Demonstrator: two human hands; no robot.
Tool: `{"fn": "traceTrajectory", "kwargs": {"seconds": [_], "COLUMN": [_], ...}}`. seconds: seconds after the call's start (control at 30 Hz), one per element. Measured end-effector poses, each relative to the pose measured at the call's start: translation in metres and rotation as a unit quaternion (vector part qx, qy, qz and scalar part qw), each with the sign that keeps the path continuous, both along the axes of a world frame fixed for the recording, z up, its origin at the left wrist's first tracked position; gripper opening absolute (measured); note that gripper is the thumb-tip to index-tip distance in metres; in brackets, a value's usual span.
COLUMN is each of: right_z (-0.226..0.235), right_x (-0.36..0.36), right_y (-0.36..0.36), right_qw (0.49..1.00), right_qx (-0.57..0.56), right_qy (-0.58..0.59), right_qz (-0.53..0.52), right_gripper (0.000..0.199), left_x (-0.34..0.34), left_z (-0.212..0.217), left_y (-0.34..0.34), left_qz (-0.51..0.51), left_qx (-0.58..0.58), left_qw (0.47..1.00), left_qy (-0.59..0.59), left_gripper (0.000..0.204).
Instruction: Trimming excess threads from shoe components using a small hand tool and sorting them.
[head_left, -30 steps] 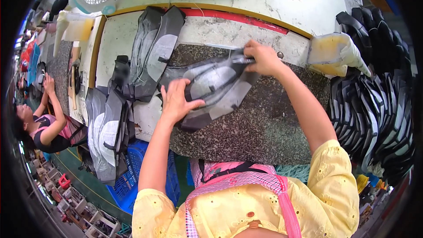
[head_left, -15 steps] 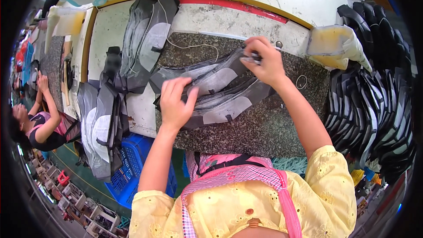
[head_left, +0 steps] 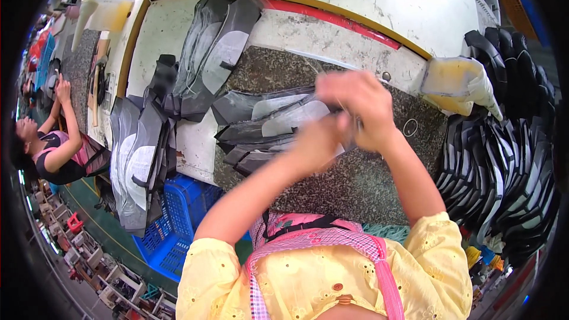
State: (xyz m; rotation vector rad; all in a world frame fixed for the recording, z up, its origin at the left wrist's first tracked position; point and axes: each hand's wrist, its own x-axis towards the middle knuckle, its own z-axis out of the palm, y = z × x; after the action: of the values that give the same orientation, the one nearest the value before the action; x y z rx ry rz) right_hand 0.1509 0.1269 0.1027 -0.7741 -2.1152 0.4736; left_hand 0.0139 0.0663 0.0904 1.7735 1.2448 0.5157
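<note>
- Head view: both hands meet over a small stack of flat black and grey-white cut pieces [head_left: 267,127], which lies on a dark speckled slab [head_left: 355,184] set on the counter [head_left: 154,71].
- The right hand [head_left: 361,109] is curled shut at the stack's right end, seemingly pinching the top piece; the left hand [head_left: 314,142] is blurred by motion, pressed close against the right, and whether it grips anything I cannot tell.
- The pieces look thin and floppy, dark with paler glossy panels, fanned unevenly so their left ends stick out at different lengths.
- Risk, as I judge it: lifting one layer by its end could drag the sheets beneath, skewing the fan or sliding a piece off the slab's near edge.
- A small ring [head_left: 410,127] lies just right of the hands, where a sweeping wrist could knock it.
- Farther out: more dark pieces [head_left: 207,53] lie at the counter's back, another pile [head_left: 139,160] hangs over its left edge above a blue crate [head_left: 178,219], and a dense stack of black parts [head_left: 504,160] stands at the right.
- Another person [head_left: 56,148] works at far left.
</note>
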Motion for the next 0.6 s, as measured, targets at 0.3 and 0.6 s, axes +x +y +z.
{"fn": "traceTrajectory", "kwargs": {"seconds": [0.3,0.6], "right_z": [0.012,-0.073], "right_x": [0.074,0.017], "right_y": [-0.088,-0.090], "right_qw": [0.853,0.905], "right_qx": [-0.444,-0.395], "right_qy": [-0.144,-0.128], "right_qz": [0.235,-0.091], "right_gripper": [0.014,0.006], "left_x": [-0.048,-0.127], "left_z": [0.025,-0.052], "left_y": [-0.067,-0.061], "left_qz": [-0.210,0.254], "left_qx": [-0.316,-0.107], "left_qw": [0.900,0.956], "left_qy": [-0.215,0.101], "left_gripper": [0.017,0.026]}}
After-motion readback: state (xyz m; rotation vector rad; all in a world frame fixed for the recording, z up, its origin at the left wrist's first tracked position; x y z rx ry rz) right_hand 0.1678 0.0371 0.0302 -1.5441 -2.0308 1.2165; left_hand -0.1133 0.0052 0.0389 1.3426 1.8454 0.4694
